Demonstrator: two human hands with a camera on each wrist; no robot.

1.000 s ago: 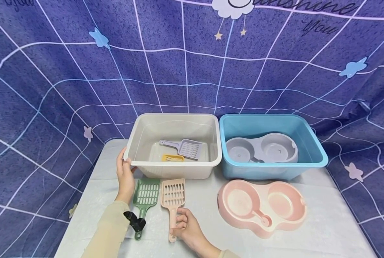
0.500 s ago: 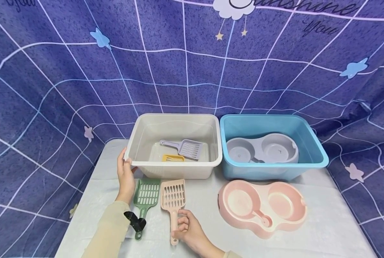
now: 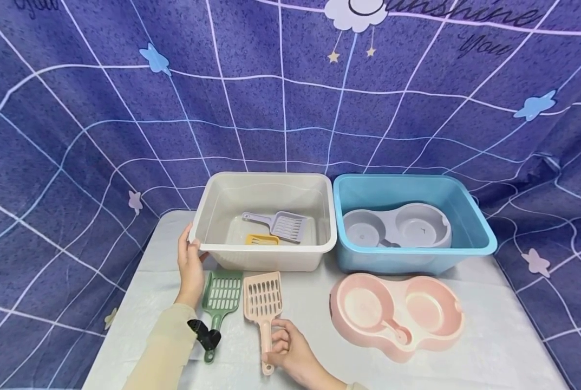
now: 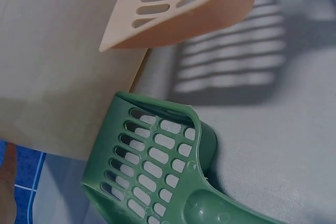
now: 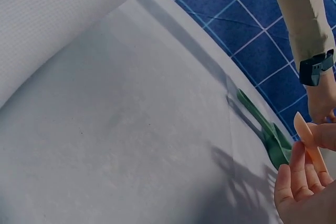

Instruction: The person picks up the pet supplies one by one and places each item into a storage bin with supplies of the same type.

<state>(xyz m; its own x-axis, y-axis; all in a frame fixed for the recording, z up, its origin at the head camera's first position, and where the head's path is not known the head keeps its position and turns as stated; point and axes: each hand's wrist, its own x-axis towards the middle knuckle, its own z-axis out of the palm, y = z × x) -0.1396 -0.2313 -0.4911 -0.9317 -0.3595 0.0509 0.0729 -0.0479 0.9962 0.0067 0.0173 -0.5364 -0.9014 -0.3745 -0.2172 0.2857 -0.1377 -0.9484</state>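
Observation:
My right hand (image 3: 292, 355) pinches the handle of a peach slotted litter scoop (image 3: 263, 298) between thumb and fingers. In the left wrist view the scoop's blade (image 4: 178, 24) hangs above the table, its slotted shadow cast apart from it. My left hand (image 3: 191, 271) grips the front left corner of a beige litter box (image 3: 266, 257), thumb at the rim and fingers along the side. Between the hands a green litter scoop (image 3: 222, 298) lies on the table. Inside the beige box lie a lilac scoop (image 3: 287, 226) and a yellow slotted piece (image 3: 262, 239), partly hidden by the front wall.
A blue litter box (image 3: 412, 260) stands right beside the beige one, with a grey double pet bowl (image 3: 396, 221) in it. In front of it sits a pink double bowl (image 3: 397, 314). The pale-covered table (image 3: 314, 309) backs onto a purple patterned curtain (image 3: 290, 108).
My right hand has drawn the peach scoop slightly toward me and to the right, its handle end tilting rightward. The left hand keeps its place on the beige box.

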